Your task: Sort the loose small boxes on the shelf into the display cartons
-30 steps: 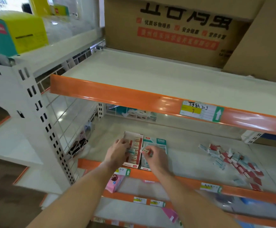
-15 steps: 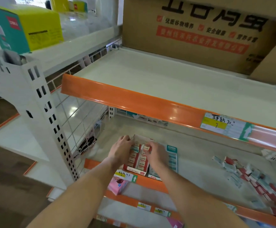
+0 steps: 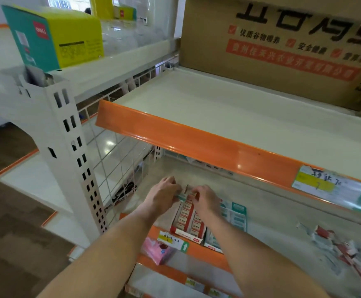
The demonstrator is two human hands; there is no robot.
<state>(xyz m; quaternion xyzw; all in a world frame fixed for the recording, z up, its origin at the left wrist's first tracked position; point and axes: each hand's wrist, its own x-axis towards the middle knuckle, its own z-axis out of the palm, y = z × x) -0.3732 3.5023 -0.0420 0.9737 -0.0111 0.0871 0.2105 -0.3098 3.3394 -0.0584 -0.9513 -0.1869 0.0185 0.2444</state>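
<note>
Two open display cartons sit side by side at the front left of the middle cream shelf (image 3: 272,222): a red-and-white cardboard carton (image 3: 188,222) already packed with rows of small red-labelled boxes, and just right of it a teal-and-white cardboard carton (image 3: 235,216), partly hidden by the right forearm. The left hand (image 3: 164,197) pinches one small teal-and-white box (image 3: 180,197) between thumb and fingertips, right over the far end of the red carton. The right hand (image 3: 204,198) has its fingers curled at the same far end and seems to nip a small red-and-white box (image 3: 193,193); motion blur makes that grasp less certain. A pile of loose small red and teal boxes (image 3: 347,248) lies well apart at the right of the same shelf, unsorted, so judged from that the job is far from done.

Risks: the teal box hovers above the red carton, so it could be dropped in the wrong one; it probably belongs in the teal carton to the right. The red carton looks nearly full, so forcing another box in could pop the rows or shove the carton off the orange front lip (image 3: 196,246). The orange edge of the upper shelf (image 3: 196,143) hangs low over the hands, blocking the view of the slot.
</note>
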